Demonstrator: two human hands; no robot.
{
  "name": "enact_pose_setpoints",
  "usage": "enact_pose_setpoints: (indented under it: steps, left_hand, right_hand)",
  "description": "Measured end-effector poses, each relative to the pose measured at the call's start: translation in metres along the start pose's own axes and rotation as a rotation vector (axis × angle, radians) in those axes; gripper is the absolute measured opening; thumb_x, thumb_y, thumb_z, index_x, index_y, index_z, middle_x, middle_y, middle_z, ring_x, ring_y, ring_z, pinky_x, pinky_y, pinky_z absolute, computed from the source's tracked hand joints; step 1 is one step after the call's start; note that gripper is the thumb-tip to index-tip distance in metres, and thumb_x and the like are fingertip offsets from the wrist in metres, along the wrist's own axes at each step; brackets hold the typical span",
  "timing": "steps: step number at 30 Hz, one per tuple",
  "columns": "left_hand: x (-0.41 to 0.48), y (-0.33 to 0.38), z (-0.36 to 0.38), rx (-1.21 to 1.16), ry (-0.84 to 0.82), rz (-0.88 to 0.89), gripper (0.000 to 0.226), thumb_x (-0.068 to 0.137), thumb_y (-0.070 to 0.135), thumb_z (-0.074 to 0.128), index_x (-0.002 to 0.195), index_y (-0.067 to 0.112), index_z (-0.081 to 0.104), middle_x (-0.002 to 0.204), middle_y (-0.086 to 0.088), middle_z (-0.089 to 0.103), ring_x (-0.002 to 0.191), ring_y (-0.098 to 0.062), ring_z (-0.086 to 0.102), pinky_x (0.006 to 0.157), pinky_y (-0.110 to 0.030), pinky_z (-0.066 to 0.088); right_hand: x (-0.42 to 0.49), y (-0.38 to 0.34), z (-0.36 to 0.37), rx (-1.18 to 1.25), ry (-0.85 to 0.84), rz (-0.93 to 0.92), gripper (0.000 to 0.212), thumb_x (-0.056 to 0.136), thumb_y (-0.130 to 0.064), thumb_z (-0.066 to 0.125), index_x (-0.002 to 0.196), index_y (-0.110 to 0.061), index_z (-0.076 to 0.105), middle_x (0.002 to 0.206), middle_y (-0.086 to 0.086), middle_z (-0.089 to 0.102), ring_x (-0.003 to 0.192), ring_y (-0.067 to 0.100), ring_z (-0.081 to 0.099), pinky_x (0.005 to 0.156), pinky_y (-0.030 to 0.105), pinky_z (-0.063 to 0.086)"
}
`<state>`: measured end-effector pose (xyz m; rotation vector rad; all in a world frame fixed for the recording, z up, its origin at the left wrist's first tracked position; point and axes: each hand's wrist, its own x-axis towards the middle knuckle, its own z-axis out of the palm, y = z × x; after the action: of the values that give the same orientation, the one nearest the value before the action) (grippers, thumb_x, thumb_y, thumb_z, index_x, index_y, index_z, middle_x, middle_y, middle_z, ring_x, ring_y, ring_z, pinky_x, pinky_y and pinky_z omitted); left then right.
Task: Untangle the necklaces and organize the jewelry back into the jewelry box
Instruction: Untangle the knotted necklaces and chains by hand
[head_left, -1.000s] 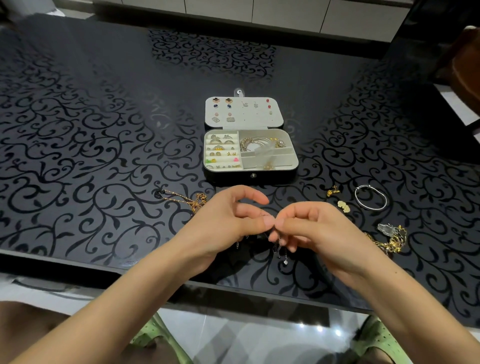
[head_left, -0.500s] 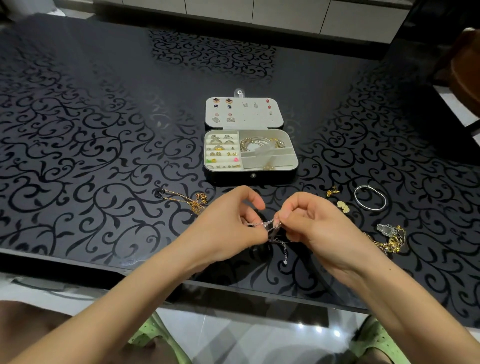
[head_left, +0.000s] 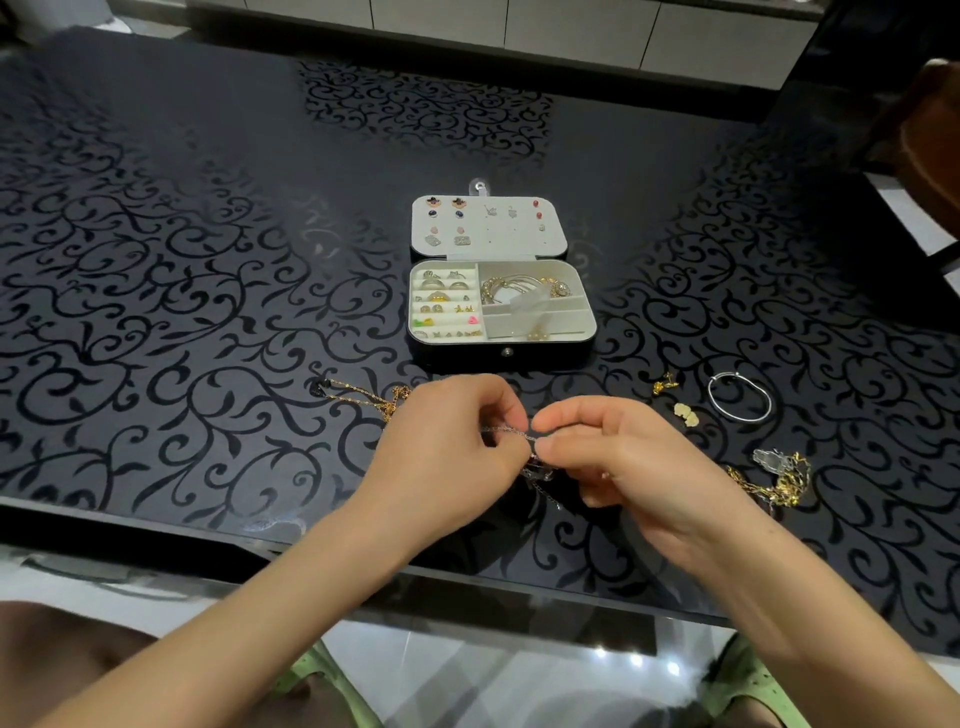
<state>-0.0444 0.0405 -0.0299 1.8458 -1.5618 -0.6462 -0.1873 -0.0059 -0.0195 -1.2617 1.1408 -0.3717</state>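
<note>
Two hands meet over the near edge of the bench (head_left: 156, 260), a thin silver chain (head_left: 506, 430) stretched between them. Left hand (head_left: 447, 457) pinches one end with thumb and forefinger pressed together; right hand (head_left: 623, 462) pinches the other end just beside it, its fingers (head_left: 566, 410) curled in tight. Rest of the chain hangs in a small tangle below the pinch, dangling above the bench surface; too fine to tell the knots.

Jewelry box (head_left: 501, 312) sits open beyond the hands, apart from them, lid laid back flat with stud earrings pinned in it. Left compartments hold rings and small earrings in rows; upper right compartment holds gold bangles; a few pearl-like beads at the lower right.

Gold necklace (head_left: 363, 397) lies on the bench left of the hands, partly hidden behind the left hand. To the right: small gold earring (head_left: 665, 384), pale gold charm (head_left: 688, 413), silver bangle (head_left: 739, 397), all loose and apart. Nearer, a tangled gold chain pile (head_left: 774, 480) beside the right wrist.

Green slippers (head_left: 322, 675) show below the bench edge.
</note>
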Motion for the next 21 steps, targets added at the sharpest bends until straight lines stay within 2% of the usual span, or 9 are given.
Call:
enact_pose_setpoints:
  steps: [4, 8, 11, 16, 21]
  left_hand:
    - [0.001, -0.005, -0.003, -0.034, -0.082, -0.018, 0.012, 0.075, 0.020, 0.068, 0.069, 0.028, 0.060, 0.054, 0.015, 0.052, 0.052, 0.001, 0.048, 0.050, -0.010, 0.034]
    - [0.006, -0.011, -0.012, -0.179, -0.247, -0.089, 0.012, 0.073, 0.020, 0.077, 0.073, 0.023, 0.065, 0.053, 0.017, 0.054, 0.053, 0.003, 0.048, 0.054, -0.005, 0.036]
    - [0.008, -0.015, -0.014, -0.263, -0.287, -0.102, 0.010, 0.076, 0.023, 0.075, 0.071, 0.024, 0.067, 0.061, 0.012, 0.062, 0.061, -0.002, 0.055, 0.062, -0.011, 0.042]
    - [0.012, -0.015, -0.015, -0.450, -0.349, -0.166, 0.009, 0.083, 0.016, 0.068, 0.078, 0.023, 0.070, 0.065, 0.011, 0.063, 0.060, -0.001, 0.053, 0.051, -0.006, 0.035]
    - [0.014, -0.010, -0.015, -0.524, -0.401, -0.153, 0.012, 0.086, 0.013, 0.064, 0.084, 0.020, 0.073, 0.059, 0.009, 0.054, 0.054, -0.001, 0.047, 0.050, -0.009, 0.035]
  right_hand:
    - [0.001, -0.003, -0.001, -0.187, 0.064, -0.096, 0.012, 0.082, -0.006, 0.064, 0.075, -0.014, 0.070, 0.064, -0.001, 0.064, 0.047, -0.003, 0.049, 0.045, 0.007, 0.033]
    - [0.002, -0.007, -0.008, -0.202, 0.095, -0.136, 0.015, 0.084, -0.011, 0.063, 0.071, -0.017, 0.068, 0.067, -0.001, 0.066, 0.053, 0.000, 0.051, 0.049, 0.011, 0.034]
    - [0.001, -0.012, -0.013, -0.151, 0.033, -0.105, 0.018, 0.085, -0.008, 0.061, 0.069, -0.016, 0.066, 0.062, 0.000, 0.063, 0.053, 0.007, 0.046, 0.048, 0.018, 0.033]
    - [0.004, -0.018, -0.013, -0.182, -0.025, -0.098, 0.019, 0.084, -0.006, 0.060, 0.068, -0.014, 0.066, 0.056, 0.000, 0.056, 0.048, 0.008, 0.035, 0.043, 0.015, 0.025]
    - [0.005, -0.021, -0.013, -0.242, -0.068, -0.117, 0.016, 0.085, -0.013, 0.062, 0.070, -0.017, 0.069, 0.055, -0.001, 0.054, 0.047, 0.005, 0.037, 0.045, 0.016, 0.025]
